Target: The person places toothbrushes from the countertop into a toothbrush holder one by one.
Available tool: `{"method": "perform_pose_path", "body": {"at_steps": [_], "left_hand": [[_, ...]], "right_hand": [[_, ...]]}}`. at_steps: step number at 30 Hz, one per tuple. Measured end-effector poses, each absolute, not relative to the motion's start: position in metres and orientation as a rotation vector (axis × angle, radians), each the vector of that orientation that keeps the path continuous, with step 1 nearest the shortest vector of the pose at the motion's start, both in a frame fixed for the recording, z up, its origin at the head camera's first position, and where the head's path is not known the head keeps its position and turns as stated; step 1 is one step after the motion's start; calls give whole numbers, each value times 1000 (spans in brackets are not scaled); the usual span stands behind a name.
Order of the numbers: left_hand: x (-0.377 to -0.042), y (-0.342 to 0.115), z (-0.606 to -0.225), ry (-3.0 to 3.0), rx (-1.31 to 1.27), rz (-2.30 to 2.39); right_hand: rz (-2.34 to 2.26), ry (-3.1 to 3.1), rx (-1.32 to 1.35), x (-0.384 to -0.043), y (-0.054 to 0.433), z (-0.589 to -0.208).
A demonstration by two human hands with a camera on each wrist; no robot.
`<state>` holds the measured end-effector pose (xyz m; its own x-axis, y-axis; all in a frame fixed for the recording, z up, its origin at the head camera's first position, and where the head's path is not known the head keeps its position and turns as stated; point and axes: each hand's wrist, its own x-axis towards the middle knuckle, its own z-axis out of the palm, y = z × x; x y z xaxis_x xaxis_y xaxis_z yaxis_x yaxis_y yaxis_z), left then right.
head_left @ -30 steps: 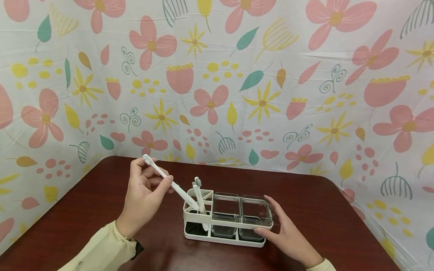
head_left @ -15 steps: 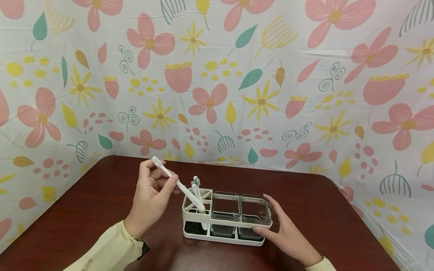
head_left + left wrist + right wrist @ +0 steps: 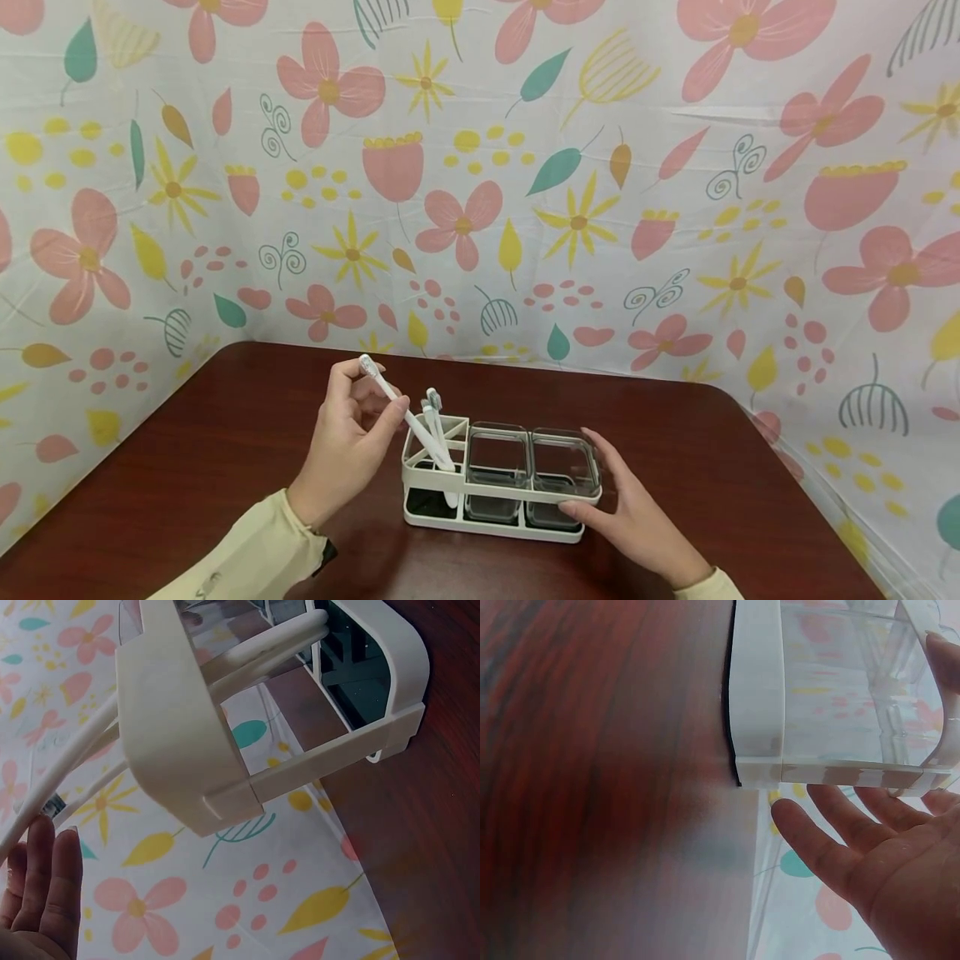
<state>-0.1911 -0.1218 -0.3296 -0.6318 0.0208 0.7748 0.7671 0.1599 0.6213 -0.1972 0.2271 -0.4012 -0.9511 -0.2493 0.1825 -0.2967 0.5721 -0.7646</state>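
In the head view, my left hand (image 3: 352,450) pinches a white toothbrush (image 3: 432,444) between thumb and fingers near its bristle end. The brush tilts, its lower end inside the left section of a cream toothbrush holder (image 3: 433,481). Another white toothbrush (image 3: 435,406) leans in that same section, bristles up. In the left wrist view, two handles (image 3: 262,646) run side by side through the holder's upper frame. My right hand (image 3: 645,521) grips the holder's right end, thumb at the front and fingers behind. Two clear cups (image 3: 498,433) sit in its right sections.
The holder stands on a dark reddish-brown table (image 3: 240,433) with rounded far corners. A flower-printed cloth (image 3: 480,167) hangs behind the table and along its sides. Black pads (image 3: 429,502) line the holder's base.
My left hand has moved right and slightly down, lowering the toothbrush's handle end deeper into the holder's left section. My right hand keeps its grip on the holder.
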Motion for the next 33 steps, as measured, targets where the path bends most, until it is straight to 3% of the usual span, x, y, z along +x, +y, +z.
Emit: {"method": "perform_pose_path", "body": {"at_steps": [33], "left_hand": [[-190,-107,-347,-2037,-727,-1358]], "right_hand": [[1384,-2631,598,-198,228,-403]]}}
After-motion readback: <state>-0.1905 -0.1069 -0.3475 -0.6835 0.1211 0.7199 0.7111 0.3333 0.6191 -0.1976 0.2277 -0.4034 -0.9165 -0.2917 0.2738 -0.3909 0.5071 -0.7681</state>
